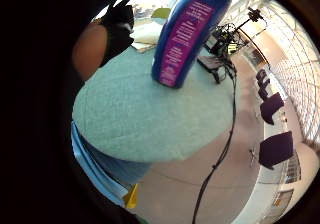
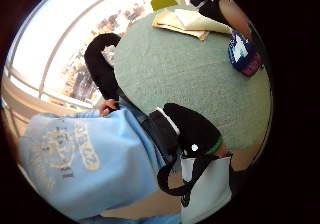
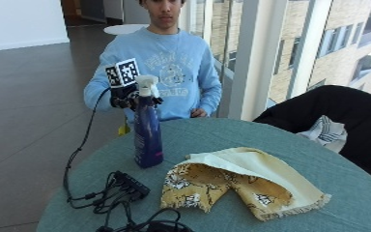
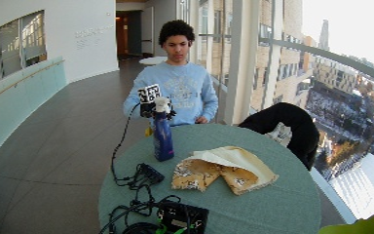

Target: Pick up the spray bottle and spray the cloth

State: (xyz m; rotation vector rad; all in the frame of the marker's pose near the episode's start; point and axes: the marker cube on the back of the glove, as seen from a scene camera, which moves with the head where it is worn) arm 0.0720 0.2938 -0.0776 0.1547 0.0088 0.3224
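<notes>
A blue spray bottle (image 3: 147,130) with a white trigger head stands upright on the green round table (image 3: 340,193), near its left edge. My gloved right hand (image 3: 124,99) hovers just behind the bottle's neck at the height of the trigger, fingers loosely spread on either side and not closed round it. In the little finger side palm view the bottle (image 1: 187,31) with its purple label stands close to the palm. A yellow patterned cloth (image 3: 243,181) with a cream lining lies folded on the table to the right of the bottle, apart from it.
Black cables and a small black box (image 3: 127,186) lie at the table's front left. A black jacket (image 3: 340,116) hangs over a chair at the right. The person's bare left hand (image 3: 199,113) rests at the far table edge.
</notes>
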